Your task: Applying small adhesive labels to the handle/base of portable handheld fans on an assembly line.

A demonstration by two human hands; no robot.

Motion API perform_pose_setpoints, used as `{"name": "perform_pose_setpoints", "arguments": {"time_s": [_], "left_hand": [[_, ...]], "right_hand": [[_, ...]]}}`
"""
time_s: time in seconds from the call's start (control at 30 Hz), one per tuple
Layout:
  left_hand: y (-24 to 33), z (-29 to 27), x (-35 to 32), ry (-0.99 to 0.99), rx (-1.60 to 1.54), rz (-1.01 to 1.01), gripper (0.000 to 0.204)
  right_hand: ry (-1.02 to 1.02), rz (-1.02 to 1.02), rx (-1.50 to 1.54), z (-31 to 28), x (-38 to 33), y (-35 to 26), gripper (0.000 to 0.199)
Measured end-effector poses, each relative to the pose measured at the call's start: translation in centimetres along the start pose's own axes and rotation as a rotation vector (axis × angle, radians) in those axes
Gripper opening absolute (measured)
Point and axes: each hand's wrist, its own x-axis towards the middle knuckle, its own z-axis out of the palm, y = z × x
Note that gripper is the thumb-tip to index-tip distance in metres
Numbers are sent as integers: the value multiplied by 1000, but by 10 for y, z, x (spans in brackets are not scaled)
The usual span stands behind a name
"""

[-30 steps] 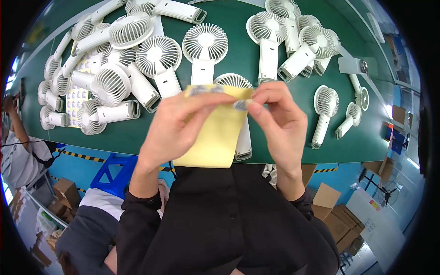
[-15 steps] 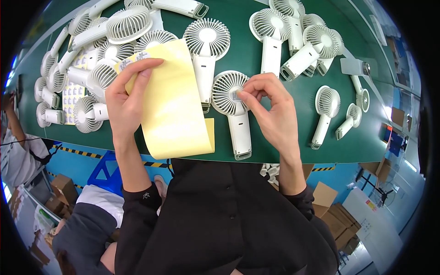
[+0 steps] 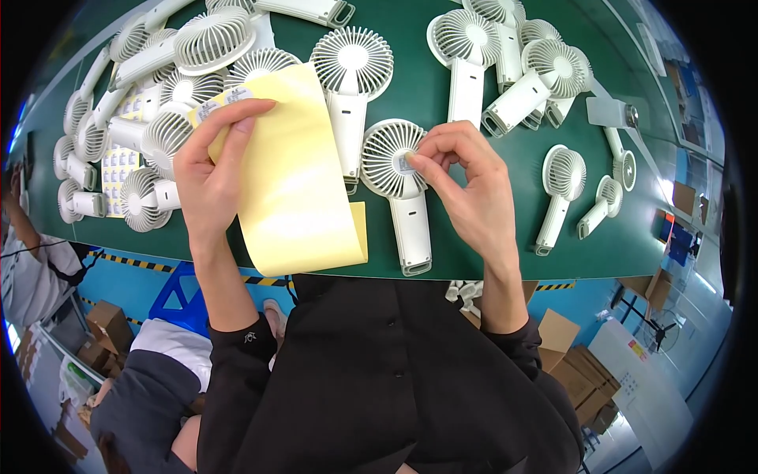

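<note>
My left hand [image 3: 212,170] holds a curled yellow backing sheet [image 3: 296,182] by its top edge, where a couple of small stickers remain. My right hand [image 3: 462,182] pinches a small sticker [image 3: 404,163] against the hub of a white handheld fan [image 3: 401,189] that lies flat on the green table [image 3: 474,253], head up and handle toward me. A second yellow sheet edge [image 3: 359,229] peeks out under the held one.
Several white handheld fans lie across the table: a pile at the back left [image 3: 150,118], one in the middle [image 3: 351,71], a cluster at the back right [image 3: 505,63] and two at the right [image 3: 560,189]. A sticker sheet [image 3: 122,166] lies among the left pile. Another person sits at the left [image 3: 31,261].
My hands parted: the left one carried the yellow sheet off to the left, and the right one brought a sticker down onto the fan's hub.
</note>
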Motion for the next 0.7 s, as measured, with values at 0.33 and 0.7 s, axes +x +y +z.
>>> {"name": "perform_pose_setpoints", "arguments": {"time_s": [0.33,0.7], "left_hand": [[0,0,2,-2,10,15,17],[-1,1,-3,-1,4,-8,18]], "right_hand": [[31,-52,-37,4,1,2,10],[66,-105,-73,6,-3,5,10]]}}
